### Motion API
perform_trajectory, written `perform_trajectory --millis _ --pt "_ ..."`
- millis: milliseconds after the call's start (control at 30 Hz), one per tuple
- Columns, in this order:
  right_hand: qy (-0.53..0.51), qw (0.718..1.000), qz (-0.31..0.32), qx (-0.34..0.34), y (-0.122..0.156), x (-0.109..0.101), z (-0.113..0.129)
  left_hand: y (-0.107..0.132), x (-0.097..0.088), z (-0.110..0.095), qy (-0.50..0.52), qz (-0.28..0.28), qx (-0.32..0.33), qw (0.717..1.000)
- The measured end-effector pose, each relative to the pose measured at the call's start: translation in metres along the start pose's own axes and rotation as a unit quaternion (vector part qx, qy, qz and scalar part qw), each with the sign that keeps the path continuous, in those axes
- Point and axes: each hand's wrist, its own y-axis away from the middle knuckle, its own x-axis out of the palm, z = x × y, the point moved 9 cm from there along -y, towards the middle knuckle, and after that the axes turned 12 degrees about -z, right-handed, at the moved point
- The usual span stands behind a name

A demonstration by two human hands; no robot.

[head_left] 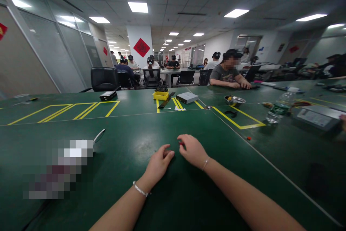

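Both my hands are low over the green table (pixel 127 130), facing each other with a small gap between them. My right hand (pixel 193 150) is closed in a pinch, and a small red piece (pixel 180 143) shows at its thumb and fingertips. What kind of piece it is cannot be made out. My left hand (pixel 158 162) has loosely curved fingers, the thumb a little apart from them, and nothing visible in it. A similar small red piece (pixel 249 138) lies on the table to the right.
A blurred-out object (pixel 65 169) with a cable lies at left. Farther back are a yellow tray (pixel 160 96), a flat grey metal box (pixel 187 97), a black boxy device (pixel 108 95) and a metal bowl (pixel 239 100). A water bottle (pixel 279 108) stands at right; a person (pixel 227 72) sits across.
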Motion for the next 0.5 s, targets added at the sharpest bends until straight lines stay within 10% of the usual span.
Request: perform_trajectory --millis 133,267,400,500 --pt "-0.037 0.998 0.037 -0.046 0.017 0.021 0.048 -0.003 0.001 0.000 0.042 -0.008 -0.001 0.999" --pt "-0.068 0.991 0.067 -0.097 0.012 0.016 0.041 -0.005 0.001 0.005 0.059 -0.005 -0.035 0.998" --pt "0.092 0.996 -0.007 0.021 -0.005 -0.022 -0.061 -0.004 0.001 0.011 0.126 0.006 -0.090 0.988" --pt "0.265 0.944 -0.068 0.186 0.012 -0.067 -0.170 -0.004 0.000 0.011 0.130 0.006 -0.093 0.987"
